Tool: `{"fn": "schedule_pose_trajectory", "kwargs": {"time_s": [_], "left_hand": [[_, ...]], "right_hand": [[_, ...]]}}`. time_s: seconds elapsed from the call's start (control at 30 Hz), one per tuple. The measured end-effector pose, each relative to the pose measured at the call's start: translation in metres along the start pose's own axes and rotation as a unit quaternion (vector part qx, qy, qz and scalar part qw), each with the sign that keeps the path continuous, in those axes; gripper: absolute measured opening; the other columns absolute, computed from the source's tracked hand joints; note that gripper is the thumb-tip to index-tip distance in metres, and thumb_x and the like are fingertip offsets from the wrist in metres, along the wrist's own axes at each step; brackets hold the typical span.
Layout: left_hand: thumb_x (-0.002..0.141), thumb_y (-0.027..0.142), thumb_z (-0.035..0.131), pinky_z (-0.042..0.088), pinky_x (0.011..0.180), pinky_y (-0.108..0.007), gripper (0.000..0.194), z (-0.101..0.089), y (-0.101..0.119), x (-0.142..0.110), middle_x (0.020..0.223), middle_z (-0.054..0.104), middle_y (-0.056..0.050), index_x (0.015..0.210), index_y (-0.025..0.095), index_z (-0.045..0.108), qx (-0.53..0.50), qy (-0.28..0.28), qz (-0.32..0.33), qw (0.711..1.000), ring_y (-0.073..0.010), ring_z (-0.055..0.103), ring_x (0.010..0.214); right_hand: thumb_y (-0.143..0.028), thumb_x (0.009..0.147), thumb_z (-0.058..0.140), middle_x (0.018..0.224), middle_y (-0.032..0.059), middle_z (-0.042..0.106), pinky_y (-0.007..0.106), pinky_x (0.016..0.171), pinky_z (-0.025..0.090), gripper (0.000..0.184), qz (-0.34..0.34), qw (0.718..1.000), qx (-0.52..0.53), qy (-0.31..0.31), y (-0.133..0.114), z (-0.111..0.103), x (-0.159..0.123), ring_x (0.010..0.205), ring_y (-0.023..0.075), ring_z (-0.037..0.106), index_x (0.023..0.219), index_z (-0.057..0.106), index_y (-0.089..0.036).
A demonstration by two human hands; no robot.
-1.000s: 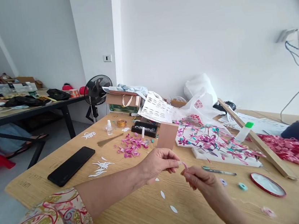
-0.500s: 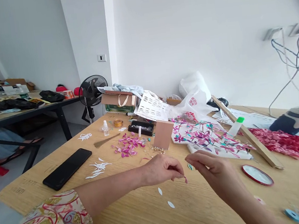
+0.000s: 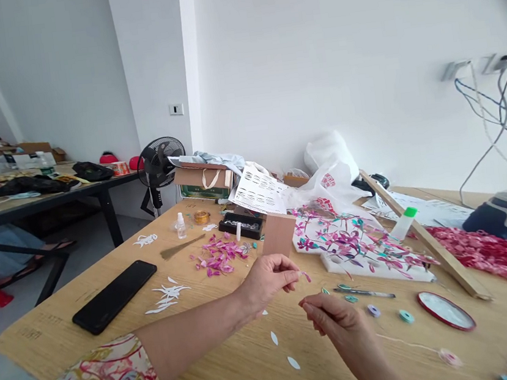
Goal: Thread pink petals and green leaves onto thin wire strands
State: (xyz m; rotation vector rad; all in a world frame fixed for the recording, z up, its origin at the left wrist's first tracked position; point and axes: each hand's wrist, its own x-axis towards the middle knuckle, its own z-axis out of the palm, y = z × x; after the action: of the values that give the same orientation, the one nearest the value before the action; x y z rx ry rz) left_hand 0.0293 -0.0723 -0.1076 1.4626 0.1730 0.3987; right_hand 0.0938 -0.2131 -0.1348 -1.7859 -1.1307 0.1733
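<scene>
Near the middle of the table, my left hand (image 3: 272, 283) pinches a small pink petal (image 3: 306, 277), which sticks out past the fingertips. My right hand (image 3: 337, 321) is just below and to the right, its thumb and forefinger pressed together. What sits between those fingertips is too small to tell. A pale thread runs from a pink spool (image 3: 449, 357) toward the right wrist. White leaf-shaped pieces (image 3: 293, 362) lie below the hands. Beyond the left hand lie a heap of pink petals (image 3: 219, 254) and an upright brown board (image 3: 277, 234).
A black phone (image 3: 115, 296) and white paper cutouts (image 3: 168, 296) lie at left. Flower sprays (image 3: 346, 228) rest on white foam at the back. A pen (image 3: 365, 291), thread spools (image 3: 406, 316), a red-rimmed dish (image 3: 446, 310) and a wooden bar (image 3: 425, 236) lie at right.
My left hand has risen with the pink petal. My right hand has moved down and left, uncovering the pen and spools. The view has tilted slightly upward.
</scene>
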Motion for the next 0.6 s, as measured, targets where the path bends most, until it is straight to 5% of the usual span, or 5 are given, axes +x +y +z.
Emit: {"fn": "schedule_pose_trajectory", "kwargs": {"time_s": [0.13,0.27,0.4,0.6], "left_hand": [[0.068,0.018,0.055,0.036,0.054,-0.020,0.006,0.001,-0.003,0.003,0.061,0.053,0.001,0.065,0.013,0.058,0.172,-0.024,0.056,0.983,-0.0084,0.047,0.055],[0.067,0.011,0.054,0.035,0.057,-0.021,0.008,0.000,0.002,0.001,0.060,0.052,0.002,0.062,0.014,0.059,0.257,-0.109,0.102,0.955,-0.0085,0.046,0.058],[0.065,0.015,0.059,0.036,0.052,-0.020,0.003,-0.002,0.007,0.003,0.056,0.051,0.002,0.065,0.012,0.059,0.074,-0.191,-0.018,0.979,-0.0070,0.045,0.051],[0.060,0.023,0.070,0.034,0.054,-0.019,0.020,-0.008,0.001,0.014,0.058,0.053,0.002,0.071,0.011,0.058,-0.163,-0.105,-0.097,0.976,-0.0052,0.047,0.053]], "right_hand": [[-0.028,0.083,0.039,0.057,0.0013,0.053,0.023,0.048,0.036,0.029,-0.104,0.977,-0.187,-0.001,-0.024,-0.016,0.003,0.051,0.0125,0.048,0.065,0.060,-0.019],[-0.025,0.081,0.042,0.059,0.0013,0.055,0.024,0.050,0.035,0.025,-0.110,0.972,-0.207,-0.022,-0.033,-0.039,0.023,0.053,0.0128,0.049,0.066,0.061,-0.020],[-0.029,0.075,0.050,0.055,-0.0003,0.053,0.023,0.049,0.035,0.020,-0.018,0.996,-0.061,-0.066,-0.013,-0.051,0.047,0.052,0.0121,0.044,0.063,0.061,-0.019],[-0.038,0.071,0.057,0.052,-0.0034,0.046,0.021,0.046,0.032,0.023,0.094,0.973,0.180,-0.110,0.021,-0.032,0.054,0.047,0.0083,0.038,0.062,0.060,-0.017]]}}
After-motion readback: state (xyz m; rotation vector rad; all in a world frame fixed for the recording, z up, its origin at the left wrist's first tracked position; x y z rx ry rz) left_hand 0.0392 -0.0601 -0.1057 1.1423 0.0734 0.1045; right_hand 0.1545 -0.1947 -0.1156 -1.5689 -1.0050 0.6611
